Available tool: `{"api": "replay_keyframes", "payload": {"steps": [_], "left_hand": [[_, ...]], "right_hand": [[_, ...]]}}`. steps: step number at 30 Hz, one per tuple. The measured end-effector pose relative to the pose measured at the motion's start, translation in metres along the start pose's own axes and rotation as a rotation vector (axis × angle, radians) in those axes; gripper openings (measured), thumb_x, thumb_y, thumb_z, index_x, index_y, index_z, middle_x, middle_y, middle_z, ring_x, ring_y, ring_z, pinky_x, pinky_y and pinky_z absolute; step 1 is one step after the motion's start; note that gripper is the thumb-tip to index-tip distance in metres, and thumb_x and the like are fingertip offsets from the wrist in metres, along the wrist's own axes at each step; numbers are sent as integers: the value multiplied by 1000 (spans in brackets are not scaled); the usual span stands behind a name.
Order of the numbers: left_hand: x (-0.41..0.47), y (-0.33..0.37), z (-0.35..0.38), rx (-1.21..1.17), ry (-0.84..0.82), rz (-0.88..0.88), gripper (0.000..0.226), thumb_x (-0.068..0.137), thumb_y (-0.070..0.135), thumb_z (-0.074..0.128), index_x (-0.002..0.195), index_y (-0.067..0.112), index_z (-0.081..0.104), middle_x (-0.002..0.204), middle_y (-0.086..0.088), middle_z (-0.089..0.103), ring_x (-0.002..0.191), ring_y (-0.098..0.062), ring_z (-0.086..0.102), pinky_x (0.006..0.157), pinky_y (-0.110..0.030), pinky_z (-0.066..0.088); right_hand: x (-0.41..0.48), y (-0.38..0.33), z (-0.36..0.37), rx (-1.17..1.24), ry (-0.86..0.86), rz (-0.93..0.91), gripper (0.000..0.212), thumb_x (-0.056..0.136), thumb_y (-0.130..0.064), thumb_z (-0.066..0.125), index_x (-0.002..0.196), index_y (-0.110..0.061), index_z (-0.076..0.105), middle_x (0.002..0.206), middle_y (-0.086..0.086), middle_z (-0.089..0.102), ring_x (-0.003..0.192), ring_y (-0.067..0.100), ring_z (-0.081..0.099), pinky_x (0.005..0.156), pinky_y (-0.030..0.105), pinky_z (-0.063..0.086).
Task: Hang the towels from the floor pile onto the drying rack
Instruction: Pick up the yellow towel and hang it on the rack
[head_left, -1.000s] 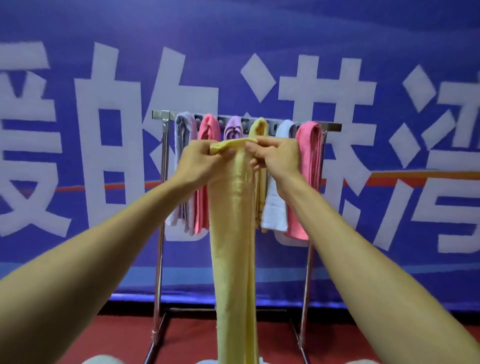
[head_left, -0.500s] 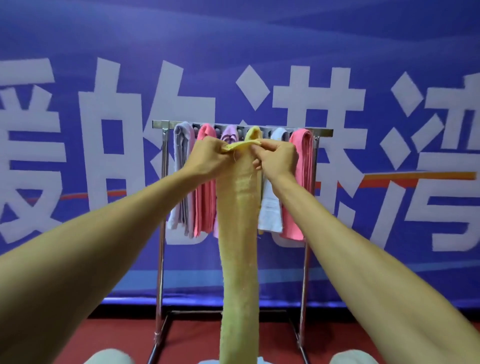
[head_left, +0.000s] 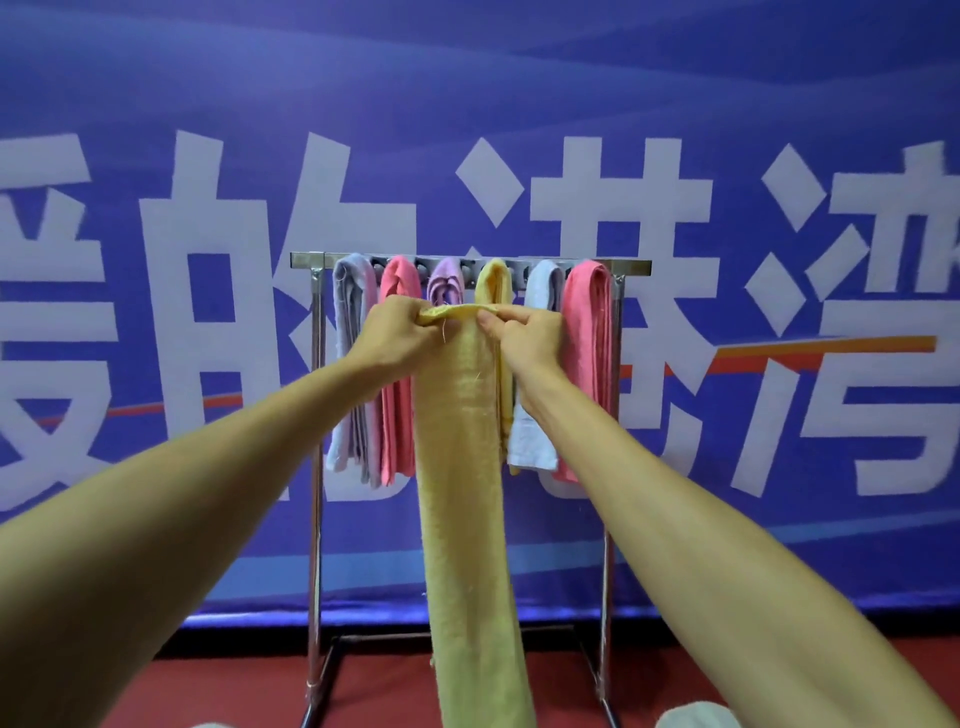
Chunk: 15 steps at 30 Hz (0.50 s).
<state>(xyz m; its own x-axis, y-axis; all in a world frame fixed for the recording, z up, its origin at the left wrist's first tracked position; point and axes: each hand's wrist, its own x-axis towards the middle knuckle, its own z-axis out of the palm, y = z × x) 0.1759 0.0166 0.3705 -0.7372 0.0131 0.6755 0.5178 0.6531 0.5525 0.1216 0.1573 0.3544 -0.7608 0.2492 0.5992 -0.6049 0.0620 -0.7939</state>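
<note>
Directly in front of the drying rack (head_left: 315, 519), both bare arms reach forward at rail height. Left hand (head_left: 400, 335) and right hand (head_left: 527, 340) each pinch one end of the top edge of a long yellow towel (head_left: 462, 467). The fingers (head_left: 415, 318) are curled narrow on the cloth, and the gathered edge runs short and nearly level between the two hands. Towel hangs straight down as a narrow strip, its lower end passing out of the bottom of the view. It is not on the rail but is held just below and in front of it. Six towels are draped over the rail, left to right: grey-lilac towel (head_left: 347, 364), pink towel (head_left: 399, 283), purple towel (head_left: 445, 280), second yellow towel (head_left: 493, 280), white towel (head_left: 535, 441), broad pink towel (head_left: 587, 364). Rack stands on red floor (head_left: 208, 691) against a blue banner (head_left: 467, 104) with large white characters.
</note>
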Motion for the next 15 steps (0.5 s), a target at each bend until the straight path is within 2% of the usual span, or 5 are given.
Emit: {"api": "replay_keyframes", "payload": {"steps": [5, 8, 10, 13, 15], "left_hand": [[-5, 3, 8, -297, -22, -37, 22, 98, 26, 53, 88, 10, 64, 73, 2, 55, 70, -13, 49, 64, -28, 42], [-6, 5, 13, -401, -1, -47, 22, 98, 21, 54, 84, 13, 69, 73, 2, 62, 68, -11, 56, 66, -26, 49], [-7, 7, 15, -436, 15, -67, 22, 98, 19, 55, 82, 13, 70, 74, -1, 65, 69, -12, 58, 68, -28, 51], [-7, 8, 16, -514, 17, -127, 21, 97, 17, 55, 85, 9, 71, 80, -8, 68, 74, -19, 63, 74, -35, 56], [-5, 10, 17, -566, 43, -192, 20, 98, 16, 55, 85, 9, 69, 85, -12, 68, 81, -25, 65, 79, -40, 56]], "right_hand": [[3, -4, -3, -17, -46, -78, 2, 81, -19, 75, 83, -21, 76, 86, -4, 75, 92, 17, 70, 92, 41, 54], [1, -5, -6, -40, -84, -78, 8, 85, -20, 72, 78, -24, 74, 89, -2, 74, 94, 18, 69, 94, 41, 53], [-1, -2, -8, -50, -122, -40, 7, 89, -25, 68, 87, -22, 74, 93, 0, 74, 96, 19, 68, 94, 41, 53], [-9, 3, -11, -79, -227, 80, 32, 98, -40, 51, 96, -12, 67, 88, 2, 66, 83, 19, 64, 81, 35, 53], [-18, 5, -13, 6, -349, 200, 49, 102, -45, 39, 103, -5, 65, 84, 7, 61, 77, 21, 59, 75, 35, 49]]}}
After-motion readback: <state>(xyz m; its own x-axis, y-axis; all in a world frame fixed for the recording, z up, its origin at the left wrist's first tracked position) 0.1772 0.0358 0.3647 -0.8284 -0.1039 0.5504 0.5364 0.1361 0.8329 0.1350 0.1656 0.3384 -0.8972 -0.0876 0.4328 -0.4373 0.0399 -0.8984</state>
